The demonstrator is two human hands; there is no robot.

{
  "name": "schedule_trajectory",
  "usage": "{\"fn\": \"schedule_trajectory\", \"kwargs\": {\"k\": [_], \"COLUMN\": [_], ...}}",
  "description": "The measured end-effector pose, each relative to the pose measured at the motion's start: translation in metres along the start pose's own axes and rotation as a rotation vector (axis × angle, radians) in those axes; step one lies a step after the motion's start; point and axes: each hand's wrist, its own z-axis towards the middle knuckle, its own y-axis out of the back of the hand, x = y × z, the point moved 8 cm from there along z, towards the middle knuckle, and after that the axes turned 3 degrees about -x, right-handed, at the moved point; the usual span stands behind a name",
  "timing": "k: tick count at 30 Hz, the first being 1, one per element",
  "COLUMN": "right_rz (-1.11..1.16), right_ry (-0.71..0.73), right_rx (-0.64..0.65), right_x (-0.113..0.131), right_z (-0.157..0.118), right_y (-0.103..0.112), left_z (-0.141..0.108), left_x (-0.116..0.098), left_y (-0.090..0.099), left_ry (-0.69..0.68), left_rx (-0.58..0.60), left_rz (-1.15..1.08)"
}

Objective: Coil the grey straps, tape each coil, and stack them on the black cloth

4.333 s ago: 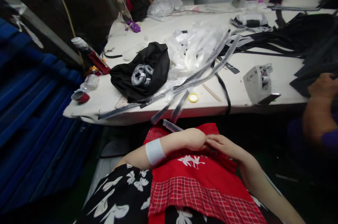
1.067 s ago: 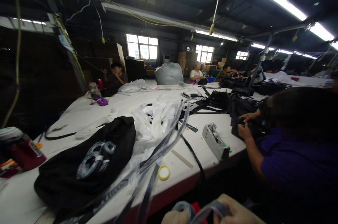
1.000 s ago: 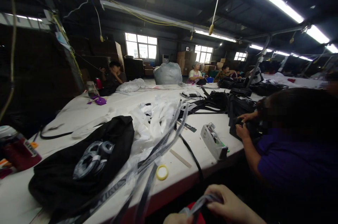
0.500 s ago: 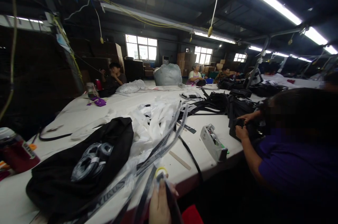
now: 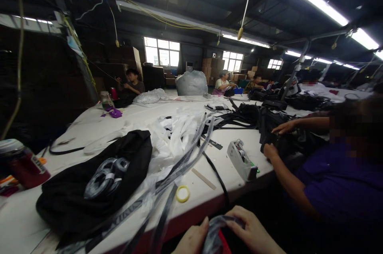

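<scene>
At the bottom edge, my left hand and my right hand grip a bent dark strap in clear plastic film from either side. The film is bunched between my thumbs, and the lower part of the strap is cut off by the frame. Something red shows just beneath it. A yellow tape roll lies flat on the table near its front edge, beyond my hands. Long plastic-covered straps run across the table to the left of the roll.
A tape dispenser stands near the table edge, with a flat strip beside it. Coiled plastic-wrapped pieces rest on black fabric. A red-bodied jar is at left. At right, a co-worker in a purple sleeve handles black material.
The yellow tape roll, earlier by my left hand, now shows whole on the table. My right hand has come into view, and both hands now hold the strap lower down, towards the right.
</scene>
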Motion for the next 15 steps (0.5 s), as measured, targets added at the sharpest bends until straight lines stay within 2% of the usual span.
{"fn": "schedule_trajectory", "kwargs": {"k": [2, 5, 8, 10, 12, 13, 15], "right_rz": [0.003, 0.041, 0.129, 0.186, 0.263, 0.336, 0.565], "right_ry": [0.004, 0.032, 0.055, 0.052, -0.005, -0.049, -0.134], "right_rx": [-0.001, 0.020, 0.073, 0.127, 0.249, 0.356, 0.568], "right_x": [0.000, 0.001, 0.010, 0.020, 0.030, 0.036, 0.048], "right_z": [0.000, 0.000, -0.004, -0.007, -0.014, -0.018, -0.030], "right_y": [-0.003, -0.012, -0.029, -0.047, -0.072, -0.087, -0.108], "left_z": [0.002, -0.001, -0.005, -0.002, 0.006, 0.009, 0.008], "left_x": [0.000, -0.002, -0.023, -0.044, -0.060, -0.064, -0.065], "left_y": [0.002, -0.001, -0.003, 0.001, 0.016, 0.026, 0.042], "left_ry": [0.051, 0.179, 0.198, 0.101, -0.083, -0.195, -0.381], "left_rx": [0.034, 0.091, 0.112, 0.081, -0.043, -0.143, -0.345], "left_rz": [-0.052, -0.300, -0.583, -0.701, -0.722, -0.648, -0.309]}}
